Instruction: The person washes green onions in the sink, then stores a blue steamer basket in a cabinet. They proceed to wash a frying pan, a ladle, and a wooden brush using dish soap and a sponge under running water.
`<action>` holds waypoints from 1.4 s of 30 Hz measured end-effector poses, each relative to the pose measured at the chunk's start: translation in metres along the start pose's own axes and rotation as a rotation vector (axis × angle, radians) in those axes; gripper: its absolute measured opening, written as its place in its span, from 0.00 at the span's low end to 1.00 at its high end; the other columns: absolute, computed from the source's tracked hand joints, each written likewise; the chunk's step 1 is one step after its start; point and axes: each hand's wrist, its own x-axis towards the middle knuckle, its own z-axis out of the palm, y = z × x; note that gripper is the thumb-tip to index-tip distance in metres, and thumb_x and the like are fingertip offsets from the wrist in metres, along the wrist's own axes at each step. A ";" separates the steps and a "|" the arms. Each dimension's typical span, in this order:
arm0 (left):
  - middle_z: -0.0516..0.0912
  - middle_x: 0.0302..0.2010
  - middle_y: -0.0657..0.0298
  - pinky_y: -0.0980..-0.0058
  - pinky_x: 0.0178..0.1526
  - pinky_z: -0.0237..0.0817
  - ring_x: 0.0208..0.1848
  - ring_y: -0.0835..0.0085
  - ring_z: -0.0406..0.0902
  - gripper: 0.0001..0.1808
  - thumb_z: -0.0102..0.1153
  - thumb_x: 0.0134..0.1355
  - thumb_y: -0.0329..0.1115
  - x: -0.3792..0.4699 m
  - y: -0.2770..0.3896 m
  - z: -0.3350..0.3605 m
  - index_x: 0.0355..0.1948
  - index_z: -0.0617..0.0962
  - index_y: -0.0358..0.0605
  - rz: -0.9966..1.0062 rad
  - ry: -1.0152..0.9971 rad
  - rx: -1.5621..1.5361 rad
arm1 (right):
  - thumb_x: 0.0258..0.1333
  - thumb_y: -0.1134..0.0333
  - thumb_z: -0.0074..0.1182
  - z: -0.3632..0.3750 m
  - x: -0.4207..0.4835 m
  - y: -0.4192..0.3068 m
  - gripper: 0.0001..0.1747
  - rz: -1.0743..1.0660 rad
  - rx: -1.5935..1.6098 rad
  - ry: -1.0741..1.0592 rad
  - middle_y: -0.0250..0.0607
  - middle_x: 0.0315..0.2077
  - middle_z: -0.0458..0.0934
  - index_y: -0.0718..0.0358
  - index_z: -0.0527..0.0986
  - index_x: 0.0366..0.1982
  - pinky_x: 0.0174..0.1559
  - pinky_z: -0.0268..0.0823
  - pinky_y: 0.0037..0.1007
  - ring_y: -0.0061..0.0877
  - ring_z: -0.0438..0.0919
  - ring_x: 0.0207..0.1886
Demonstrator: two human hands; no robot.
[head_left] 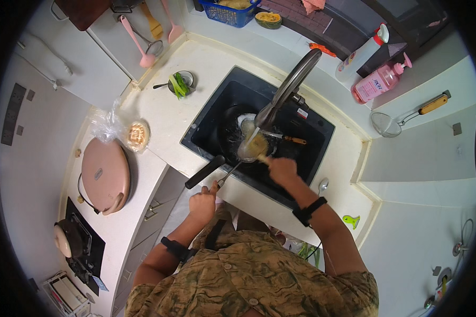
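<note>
Over the near rim of the dark sink (208, 115), my left hand (203, 204) grips the handle of a metal ladle (246, 153). My right hand (282, 171) holds a brush (258, 147) by its light handle, its head blurred against the ladle's bowl. Water from the pull-down faucet (277, 93) falls onto them. Beneath, partly hidden, a dark pan (227, 126) lies in the sink; a black handle (205, 171) sticks out over the near rim. A utensil with a wooden handle (295, 140) lies to the right of the stream.
Green vegetable pieces (179, 85) rest on a small dish left of the sink. A pink electric pan (105, 174) and a bagged round item (137, 135) are further left. A spoon (323, 185) and a green peeler (351, 221) lie at right. Bottles (377, 84) stand behind.
</note>
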 end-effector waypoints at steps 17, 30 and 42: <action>0.75 0.27 0.62 0.71 0.21 0.67 0.21 0.67 0.76 0.29 0.49 0.50 0.29 -0.024 -0.007 -0.004 0.57 0.71 0.52 0.095 0.197 -0.020 | 0.45 0.67 0.51 0.028 0.027 -0.023 0.07 -0.158 -0.189 0.220 0.40 0.21 0.80 0.55 0.80 0.21 0.27 0.67 0.35 0.33 0.79 0.25; 0.76 0.30 0.59 0.66 0.22 0.68 0.21 0.63 0.77 0.28 0.51 0.51 0.32 -0.017 -0.003 -0.008 0.58 0.70 0.54 0.047 0.143 -0.064 | 0.44 0.69 0.51 0.031 -0.017 -0.016 0.09 -0.129 -0.005 0.129 0.42 0.22 0.79 0.58 0.80 0.28 0.27 0.68 0.38 0.35 0.79 0.27; 0.78 0.28 0.53 0.66 0.26 0.70 0.26 0.59 0.79 0.27 0.56 0.51 0.35 0.018 0.004 -0.008 0.55 0.70 0.52 0.069 0.079 -0.150 | 0.46 0.65 0.52 0.038 -0.016 0.019 0.17 0.067 0.003 0.088 0.38 0.26 0.80 0.43 0.78 0.42 0.30 0.70 0.37 0.34 0.79 0.30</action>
